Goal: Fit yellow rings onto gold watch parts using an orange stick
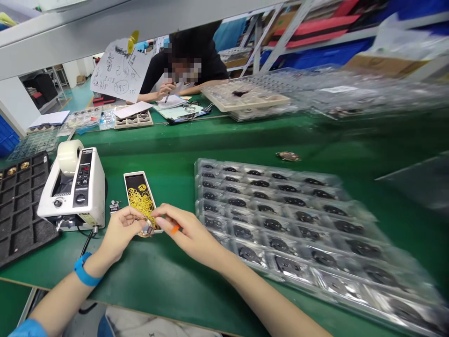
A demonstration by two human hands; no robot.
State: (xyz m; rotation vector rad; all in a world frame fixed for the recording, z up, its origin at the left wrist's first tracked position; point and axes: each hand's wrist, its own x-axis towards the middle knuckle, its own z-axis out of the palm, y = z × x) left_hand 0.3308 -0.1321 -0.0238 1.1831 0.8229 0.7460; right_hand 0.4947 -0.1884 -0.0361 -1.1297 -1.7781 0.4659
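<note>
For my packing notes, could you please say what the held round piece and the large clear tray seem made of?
Round piece: probably metal, given its shiny golden rim, though coated plastic is possible. Large clear tray: likely moulded plastic, glossy and see-through.

The left forearm (pixel 59 292) slants up from the lower left, and the longer-looking right forearm (pixel 261 288) reaches in from the bottom edge toward the left. The left hand (pixel 119 234) and right hand (pixel 191 232) sit close together, fingertips facing. The left thumb (pixel 135 228) and fingers pinch; the right fingers bend loosely inward, the back of that hand upward.
</note>
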